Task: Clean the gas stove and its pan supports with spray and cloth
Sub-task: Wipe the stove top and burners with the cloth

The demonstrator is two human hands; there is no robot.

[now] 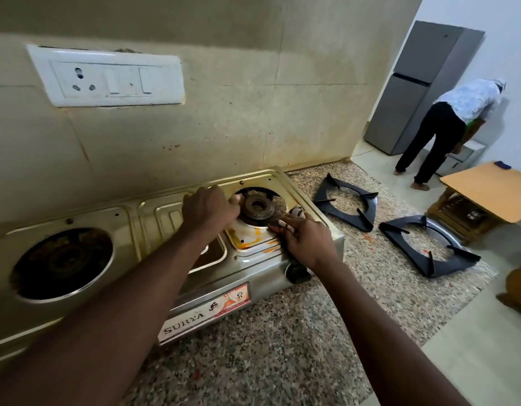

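Speckled granite countertop (282,347) runs beneath a two-burner gas stove (195,288) set against a stained tiled wall (224,98), a white switch plate (107,76) at ten o'clock. Head view: both pan supports are off the stove, one (345,202) at three o'clock of the right burner (258,208), the other (429,246) further out toward four o'clock. The left hand (209,209) reaches the burner's nine o'clock edge, fingers curled at the rim; whether they grip anything cannot be told. The right hand (304,235) sits at the burner's four o'clock, fingertips pinched around a small patterned object that may be a cloth. Orange spill stains the tray (250,238) below the burner. No spray bottle is visible. Likely risks: the right forearm nudging the knob (296,272) beneath it, or the loose burner cap lifting and slipping. Beyond, a second person (446,127) bends beside a grey refrigerator (414,89) and a wooden table (487,191).
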